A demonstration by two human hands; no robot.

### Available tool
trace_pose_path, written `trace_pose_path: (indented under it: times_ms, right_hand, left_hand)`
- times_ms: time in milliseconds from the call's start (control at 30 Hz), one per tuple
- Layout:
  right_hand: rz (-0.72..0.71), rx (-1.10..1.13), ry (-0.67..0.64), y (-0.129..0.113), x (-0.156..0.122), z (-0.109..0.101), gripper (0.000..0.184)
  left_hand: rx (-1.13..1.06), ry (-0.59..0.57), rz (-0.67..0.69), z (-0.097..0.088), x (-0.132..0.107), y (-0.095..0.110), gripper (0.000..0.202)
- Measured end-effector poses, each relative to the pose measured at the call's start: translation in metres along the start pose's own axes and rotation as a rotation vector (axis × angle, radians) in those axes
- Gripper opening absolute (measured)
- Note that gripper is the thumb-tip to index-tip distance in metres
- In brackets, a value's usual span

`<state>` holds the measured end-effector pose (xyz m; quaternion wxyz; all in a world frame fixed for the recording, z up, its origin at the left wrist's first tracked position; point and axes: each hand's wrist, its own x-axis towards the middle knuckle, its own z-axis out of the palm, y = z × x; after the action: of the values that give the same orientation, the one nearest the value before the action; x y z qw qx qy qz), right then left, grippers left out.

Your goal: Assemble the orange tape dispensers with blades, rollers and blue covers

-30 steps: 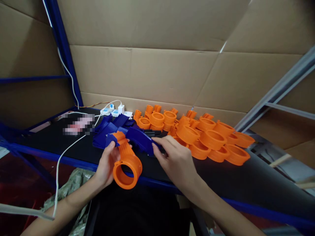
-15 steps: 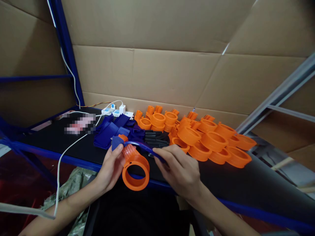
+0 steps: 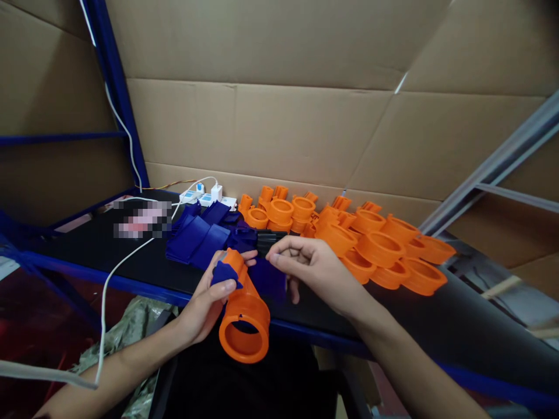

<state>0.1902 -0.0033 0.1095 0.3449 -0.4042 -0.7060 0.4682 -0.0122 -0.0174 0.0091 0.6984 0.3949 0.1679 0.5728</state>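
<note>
My left hand [image 3: 205, 302] grips an orange funnel-shaped part [image 3: 244, 317] by its narrow neck, wide mouth toward me. My thumb presses a small blue tab [image 3: 225, 273] against the neck. A dark blue flat piece [image 3: 268, 279] hangs on the part's far side, below my right hand [image 3: 312, 267]. That hand is curled, thumb and forefinger pinched together just in front of a small heap of black pieces [image 3: 271, 236]. Whether it holds one I cannot make out.
A pile of several orange ring parts [image 3: 375, 250] covers the black shelf [image 3: 87, 250] to the right. Dark blue flat pieces [image 3: 196, 235] lie at centre left. A white power strip [image 3: 205, 198] with cables sits at the back. Cardboard walls stand behind; a blue rail [image 3: 131, 285] edges the front.
My right hand has let go of the blue piece and moved up toward the black pieces. My left hand has turned the orange part and lowered it slightly toward me.
</note>
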Motion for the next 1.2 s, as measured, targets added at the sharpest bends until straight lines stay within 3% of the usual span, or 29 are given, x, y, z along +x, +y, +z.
trace_pose_path:
  times_ms: [133, 233, 333, 500, 633, 767, 933, 1033, 1200]
  right_hand:
    - [0.030, 0.247, -0.157, 0.000, 0.011, -0.005, 0.029]
    - [-0.002, 0.179, -0.230, -0.002, 0.011, -0.005, 0.038]
    - [-0.144, -0.138, -0.097, -0.001, 0.006, 0.002, 0.041]
    - [-0.474, -0.657, 0.290, 0.012, -0.006, 0.023, 0.043]
    - [-0.637, -0.874, 0.275, 0.018, -0.013, 0.032, 0.033]
    - [-0.584, -0.950, 0.155, 0.015, -0.015, 0.025, 0.044]
    - [-0.458, -0.714, 0.065, 0.012, -0.011, 0.011, 0.042]
    - [-0.403, -0.591, 0.098, 0.009, -0.016, 0.015, 0.046]
    - [-0.401, -0.668, 0.172, 0.007, -0.027, 0.038, 0.051]
  left_hand:
    - [-0.116, -0.043, -0.110, 0.001, -0.005, 0.001, 0.052]
    - [-0.183, -0.013, -0.175, 0.007, -0.012, 0.004, 0.062]
    - [-0.225, 0.014, -0.215, 0.013, -0.017, 0.005, 0.059]
    - [-0.325, -0.101, -0.290, 0.013, -0.013, 0.008, 0.054]
    - [-0.383, -0.093, -0.244, 0.010, -0.008, 0.012, 0.047]
    - [-0.403, -0.120, -0.256, 0.009, -0.008, 0.013, 0.048]
    - [-0.360, -0.146, -0.276, 0.008, -0.009, 0.008, 0.051]
    - [-0.306, -0.048, -0.153, 0.009, -0.009, 0.005, 0.043]
    - [-0.232, 0.067, 0.016, 0.015, -0.010, 0.002, 0.042]
